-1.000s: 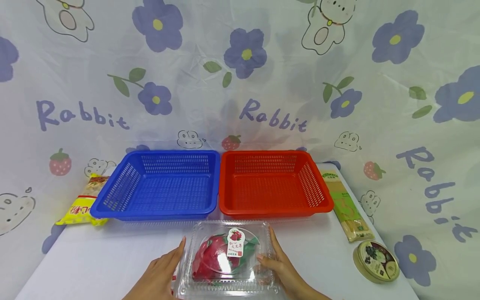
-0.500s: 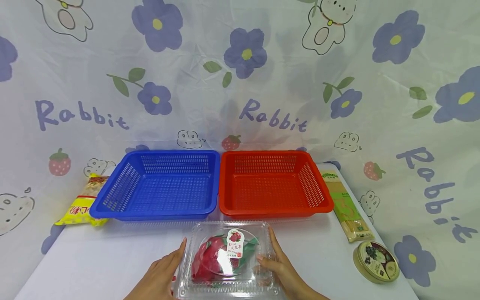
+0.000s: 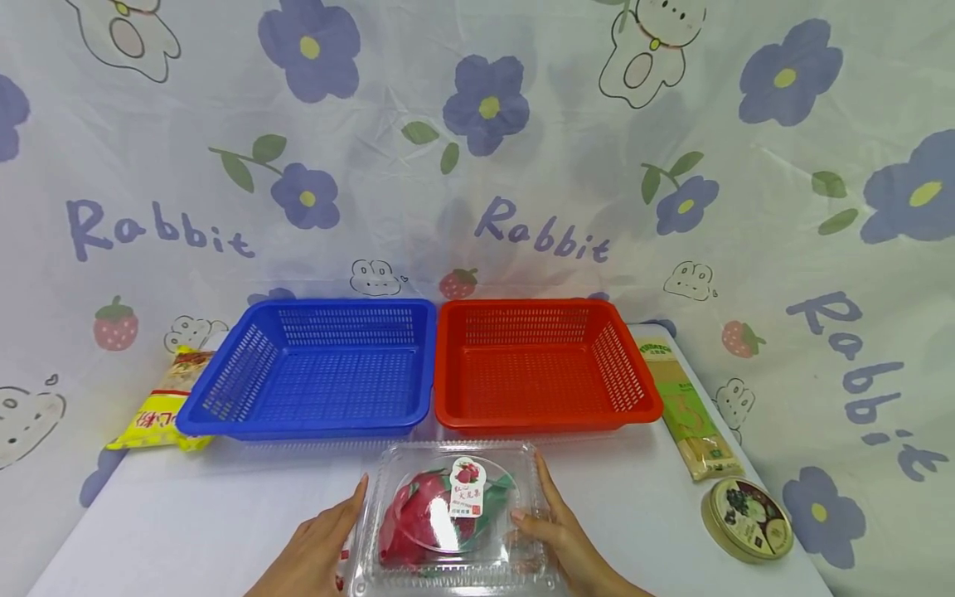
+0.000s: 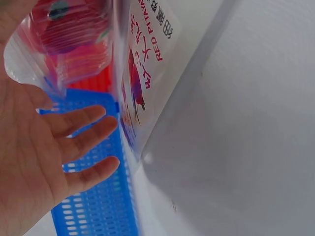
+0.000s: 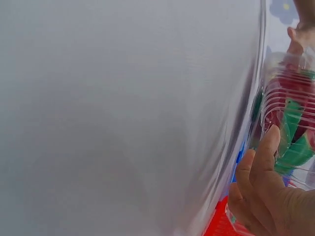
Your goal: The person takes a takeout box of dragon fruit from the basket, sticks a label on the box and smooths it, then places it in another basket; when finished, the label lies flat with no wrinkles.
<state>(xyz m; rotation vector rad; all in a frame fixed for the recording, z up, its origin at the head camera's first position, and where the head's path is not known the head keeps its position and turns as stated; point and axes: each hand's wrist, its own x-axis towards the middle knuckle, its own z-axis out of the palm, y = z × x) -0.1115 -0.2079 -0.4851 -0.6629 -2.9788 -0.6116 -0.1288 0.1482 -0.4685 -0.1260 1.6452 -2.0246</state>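
Observation:
In the head view a clear plastic clamshell box (image 3: 448,572) is at the front middle, between both hands. Inside shows a red dragon fruit (image 3: 414,522) with green leafy parts, under a white fruit-printed label (image 3: 467,489). My right hand (image 3: 563,539) grips the box's right side, thumb over its lid; the right wrist view has its fingers (image 5: 268,152) against the ribbed wall. Along the left side lies my left hand (image 3: 317,543). Its fingers (image 4: 93,174) are extended and spread in the left wrist view, beside a white printed package (image 4: 147,64) reading "RED PITAYA".
A blue basket (image 3: 306,431) and a red basket (image 3: 548,427) stand side by side behind the box. At left, a yellow packet (image 3: 160,410) leans by the blue basket. To the right lie a noodle packet (image 3: 690,423) and a round tin (image 3: 748,520) on the white table (image 3: 634,497).
Dragon fruit and label appear slightly lower in the head view. Both hands keep nearly the same places at the box's sides.

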